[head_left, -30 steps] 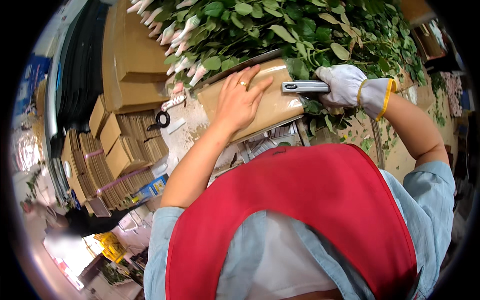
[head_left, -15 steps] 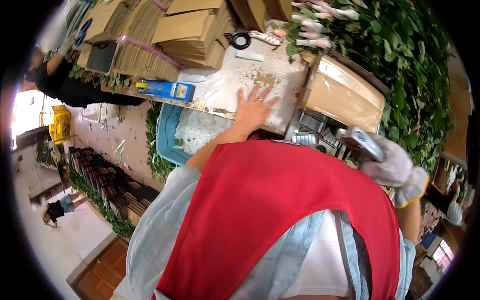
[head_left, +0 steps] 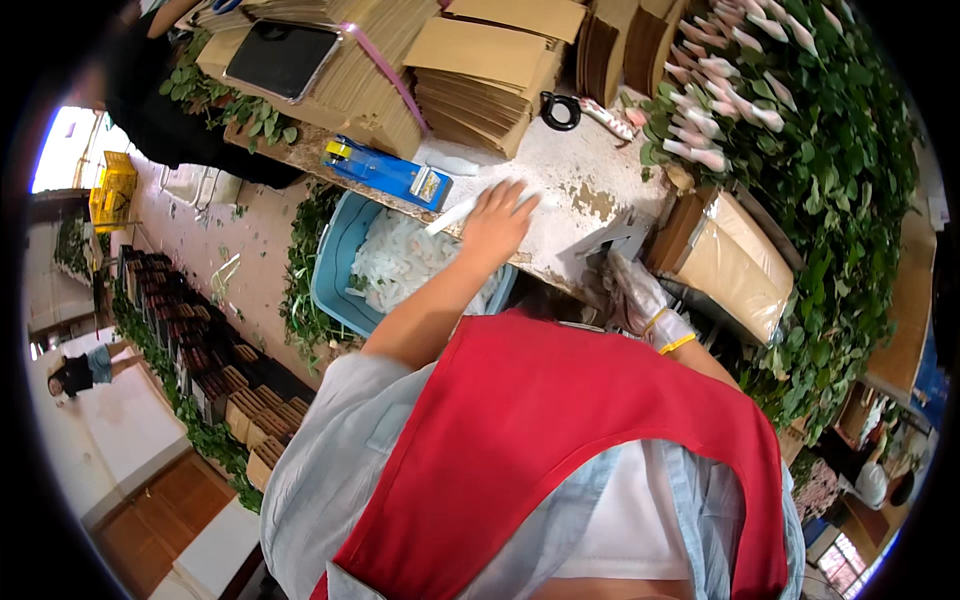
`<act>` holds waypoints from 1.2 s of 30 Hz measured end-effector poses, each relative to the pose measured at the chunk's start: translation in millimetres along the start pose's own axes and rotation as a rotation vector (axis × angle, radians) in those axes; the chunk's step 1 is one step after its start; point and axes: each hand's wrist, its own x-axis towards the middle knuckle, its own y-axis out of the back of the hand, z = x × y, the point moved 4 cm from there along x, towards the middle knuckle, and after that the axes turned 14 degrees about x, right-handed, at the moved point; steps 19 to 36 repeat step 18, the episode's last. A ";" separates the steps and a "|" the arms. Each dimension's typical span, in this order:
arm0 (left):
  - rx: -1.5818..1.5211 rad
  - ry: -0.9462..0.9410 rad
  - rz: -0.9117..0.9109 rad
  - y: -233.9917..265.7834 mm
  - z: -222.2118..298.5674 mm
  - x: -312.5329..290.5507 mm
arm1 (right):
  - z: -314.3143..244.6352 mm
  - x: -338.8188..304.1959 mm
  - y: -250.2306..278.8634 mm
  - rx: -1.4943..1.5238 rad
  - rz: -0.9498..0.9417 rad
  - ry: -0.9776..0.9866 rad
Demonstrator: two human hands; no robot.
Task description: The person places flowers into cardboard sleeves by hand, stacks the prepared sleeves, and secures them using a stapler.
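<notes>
My bare left hand lies flat on the worn white tabletop, fingers stretched out. A thin white sleeve-like strip pokes out beside its palm, close to the table edge. Below that edge is a light blue tub with many crumpled white pieces in it. My right hand, in a pale glove with a yellow cuff, is at the front right of the tabletop. A blurred grey object is at its fingers, which are partly hidden. I cannot make out the object's kind.
A blue tape dispenser, a black tape roll and stacks of brown cardboard stand on the table. A dark phone lies on one stack. At right are a plastic-wrapped box and leafy stems with pink sleeved buds.
My left hand has slid down-left across the tabletop and now touches the white strip. My right hand, which held a silver tool by the box, has swung inward to the table's edge.
</notes>
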 end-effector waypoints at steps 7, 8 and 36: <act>0.012 0.280 -0.070 43.3 -46.2 -90.7 | -6.4 -23.4 -106.2 -1.578 -0.360 -0.161; -0.137 0.347 -0.041 45.4 -42.6 -70.0 | 2.3 -13.9 -108.2 -1.645 -0.404 -0.151; -0.182 0.443 0.062 -38.7 -2.9 -54.0 | 49.7 114.9 -252.9 -1.767 -0.623 0.580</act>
